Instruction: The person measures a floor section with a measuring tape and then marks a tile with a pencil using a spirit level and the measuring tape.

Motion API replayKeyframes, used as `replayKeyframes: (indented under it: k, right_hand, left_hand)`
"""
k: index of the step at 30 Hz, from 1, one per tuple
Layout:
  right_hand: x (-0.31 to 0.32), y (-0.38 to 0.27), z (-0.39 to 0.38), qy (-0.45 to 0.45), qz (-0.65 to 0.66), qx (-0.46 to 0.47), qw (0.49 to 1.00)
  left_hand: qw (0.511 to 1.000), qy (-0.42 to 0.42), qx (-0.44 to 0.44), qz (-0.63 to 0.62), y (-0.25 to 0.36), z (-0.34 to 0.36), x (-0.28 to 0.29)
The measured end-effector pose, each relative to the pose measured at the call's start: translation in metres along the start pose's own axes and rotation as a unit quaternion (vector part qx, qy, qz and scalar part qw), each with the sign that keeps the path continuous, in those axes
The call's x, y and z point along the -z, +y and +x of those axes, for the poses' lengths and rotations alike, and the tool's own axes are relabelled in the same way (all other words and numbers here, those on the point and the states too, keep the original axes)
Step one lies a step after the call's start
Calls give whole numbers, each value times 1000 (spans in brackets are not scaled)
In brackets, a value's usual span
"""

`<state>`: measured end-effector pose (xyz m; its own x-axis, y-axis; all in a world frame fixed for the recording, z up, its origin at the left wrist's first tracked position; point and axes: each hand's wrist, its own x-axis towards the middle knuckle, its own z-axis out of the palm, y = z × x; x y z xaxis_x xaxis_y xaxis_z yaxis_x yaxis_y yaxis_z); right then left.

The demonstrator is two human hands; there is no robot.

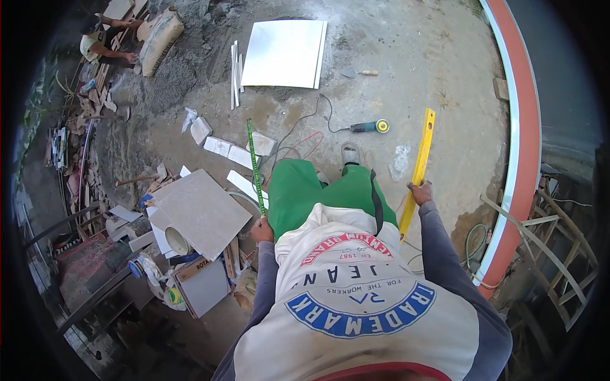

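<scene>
My left hand (261, 230) is closed beside my left thigh around the lower end of a green tape measure (253, 159), whose blade sticks out straight ahead. Held down at my right side is a long yellow spirit level (422, 155), with my right hand (419, 192) wrapped round it near its middle. An angle grinder (368, 127) with a yellow disc lies on the ground ahead of my feet, its dark cord curling left. Farther off lie large white tiles (283, 54), with narrow white strips (236, 75) at their left.
A trowel (360, 73) lies right of the tiles. White blocks (219, 147) and stacked grey boards (202, 206) are at left. At far left a person (101, 44) handles a sack (161, 42). A red-and-white low wall edge (522, 120) runs along the right, beside wooden frames (559, 235).
</scene>
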<state>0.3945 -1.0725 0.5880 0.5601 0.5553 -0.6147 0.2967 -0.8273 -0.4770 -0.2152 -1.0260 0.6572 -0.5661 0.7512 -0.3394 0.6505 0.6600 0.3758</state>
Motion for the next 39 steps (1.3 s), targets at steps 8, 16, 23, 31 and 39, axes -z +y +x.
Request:
replayKeyframes:
  k: [8,16,23,31,39]
  right_hand:
    - [28,-131,77,71,6,20,997]
    - [-122,-89,34,-41,-173,-157,971]
    - [-173,-169,22,-95,-87,-250,960]
    - [-116,-356,131,39,-95,-69,992]
    - [-57,-591,299,31,-176,48,983]
  left_hand:
    - [981,-69,40,-176,116,105,-24]
    - [987,-65,-42,-143,206,307,-34]
    - [979,-102,-22,-173,277,523,-5]
    - [986,-123,-25,-106,353,636,-4]
    - [996,-68,-28,-53,341,633,-32]
